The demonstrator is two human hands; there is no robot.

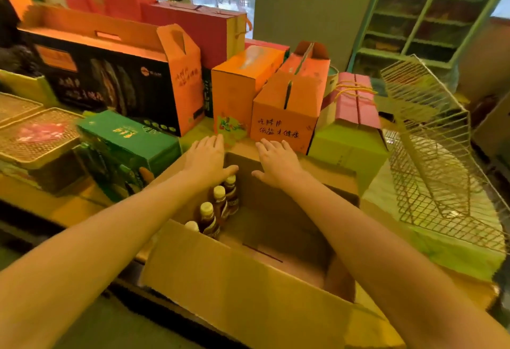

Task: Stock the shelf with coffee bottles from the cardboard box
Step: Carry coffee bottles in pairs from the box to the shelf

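From the head camera, both arms reach forward over the open cardboard box (248, 274). The left hand (208, 159) and the right hand (277, 165) lie palm down above its far edge, fingers straight and a little spread, and neither holds anything. I cannot tell whether the palms touch the cardboard or only hover over it.

The coffee bottles (220, 201) are inside the box. I count four, upright in one row along its left wall, and the rest of the box floor is bare. The left thumb is just beside the cap of the farthest bottle.

I see three risks here. First, nothing supports the row on its right side, so if the hands push or pull the box, the bottles can fall like dominoes. Second, the left thumb can knock that near cap if the hand goes down without care. Third, the orange gift box (284, 117) stands just behind the far edge, and a push on the carton can move it or tip it.

To the right, a wire rack (430, 155) sits tilted. If it is the shelf to fill, which I cannot tell, bottles may slide on it.
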